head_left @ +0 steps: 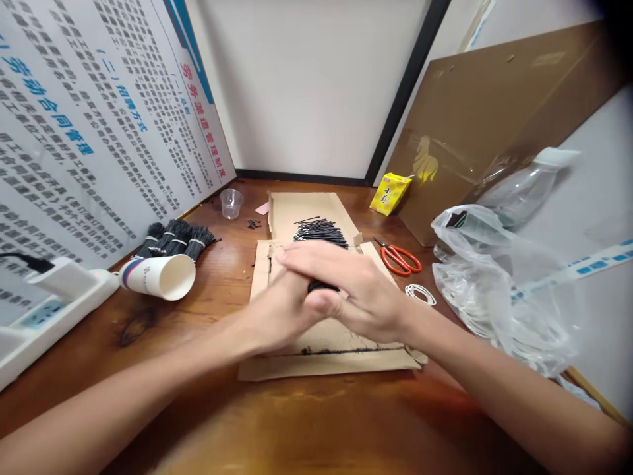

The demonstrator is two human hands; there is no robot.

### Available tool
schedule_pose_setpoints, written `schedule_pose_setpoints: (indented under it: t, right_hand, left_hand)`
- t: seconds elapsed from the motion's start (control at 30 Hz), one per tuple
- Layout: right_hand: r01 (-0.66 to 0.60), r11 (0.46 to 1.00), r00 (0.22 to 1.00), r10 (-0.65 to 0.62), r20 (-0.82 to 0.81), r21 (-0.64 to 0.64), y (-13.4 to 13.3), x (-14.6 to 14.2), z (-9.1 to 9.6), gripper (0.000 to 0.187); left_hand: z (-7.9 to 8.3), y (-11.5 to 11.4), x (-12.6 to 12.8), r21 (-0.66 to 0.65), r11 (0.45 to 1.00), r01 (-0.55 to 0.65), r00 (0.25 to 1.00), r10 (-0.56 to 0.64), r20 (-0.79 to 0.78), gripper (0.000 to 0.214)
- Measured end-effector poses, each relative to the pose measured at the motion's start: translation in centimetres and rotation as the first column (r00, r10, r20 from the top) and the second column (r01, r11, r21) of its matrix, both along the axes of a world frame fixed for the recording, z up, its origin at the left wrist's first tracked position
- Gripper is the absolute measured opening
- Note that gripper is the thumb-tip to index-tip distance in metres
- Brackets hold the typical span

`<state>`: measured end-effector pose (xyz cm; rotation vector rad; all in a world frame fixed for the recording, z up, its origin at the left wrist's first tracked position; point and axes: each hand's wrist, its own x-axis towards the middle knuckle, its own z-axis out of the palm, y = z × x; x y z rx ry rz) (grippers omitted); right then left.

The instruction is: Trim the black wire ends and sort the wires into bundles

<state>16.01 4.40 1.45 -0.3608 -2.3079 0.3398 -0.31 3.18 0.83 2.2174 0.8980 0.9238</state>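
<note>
Above a flattened cardboard piece (277,365), my left hand (284,300) and my right hand (353,284) are pressed together. Between them shows the dark end of a bundle of thin black strands (322,285); the rest of it is hidden by my palms and fingers. My right hand's fingers lie across the top of my left hand, its thumb below the bundle. Just beyond my hands, a loose pile of thin black strands (321,231) lies on the cardboard, its near part covered by my fingers.
Left: banded black bundles (178,239), a tipped paper cup (161,277), a clear plastic cup (231,203) and a power strip (64,310). Right: red-handled scissors (399,259), white rings (420,295), a yellow box (390,193), a plastic bag (475,284) and a brown box (475,112).
</note>
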Motion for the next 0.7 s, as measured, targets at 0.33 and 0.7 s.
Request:
schedule_pose_setpoints:
  t: [0.33, 0.7]
  right_hand:
    - [0.178, 0.983, 0.973, -0.172, 0.155, -0.032, 0.8, 0.0, -1.3, 0.032]
    - [0.221, 0.974, 0.895, -0.18, 0.408, -0.057, 0.3, -1.2, -2.7, 0.027]
  left_hand:
    - [0.3, 0.3, -5.1, 0.218, 0.894, -0.392, 0.501, 0.406, -0.764, 0.011]
    - [-0.9, 0.4, -5.4, 0.229, 0.93, -0.286, 0.494, 0.348, -0.797, 0.01]
